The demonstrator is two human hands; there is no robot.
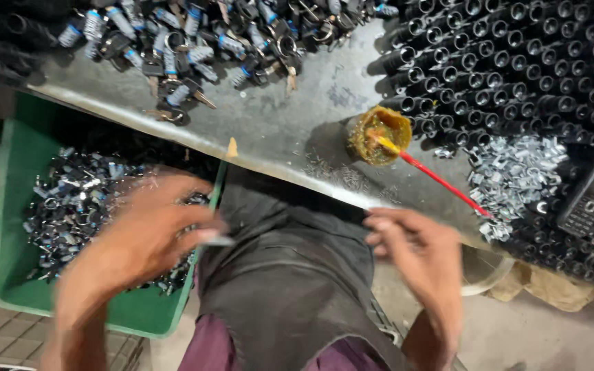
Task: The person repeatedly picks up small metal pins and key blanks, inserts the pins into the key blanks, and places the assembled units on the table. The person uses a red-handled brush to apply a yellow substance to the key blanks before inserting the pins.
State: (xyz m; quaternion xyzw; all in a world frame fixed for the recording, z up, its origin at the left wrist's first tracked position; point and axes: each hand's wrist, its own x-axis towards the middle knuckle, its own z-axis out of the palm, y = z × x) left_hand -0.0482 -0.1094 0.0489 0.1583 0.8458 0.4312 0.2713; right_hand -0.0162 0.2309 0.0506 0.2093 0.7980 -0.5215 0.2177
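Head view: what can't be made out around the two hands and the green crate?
- Left hand: motion-blurred; the small pale piece at its fingertips cannot be identified.
- Right hand: blurred; whether it holds anything is unclear.
- Green crate: partly covered by the left hand and the table edge; its small metal parts are too small to tell apart.
- Small yellow pot: contents unclear.
- Black cylinders: cut off by the frame's right edge.

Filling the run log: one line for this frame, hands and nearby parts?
left hand: over green crate of small metal parts, blurred | right hand: at workbench edge, grasp unclear | grease pot with red brush
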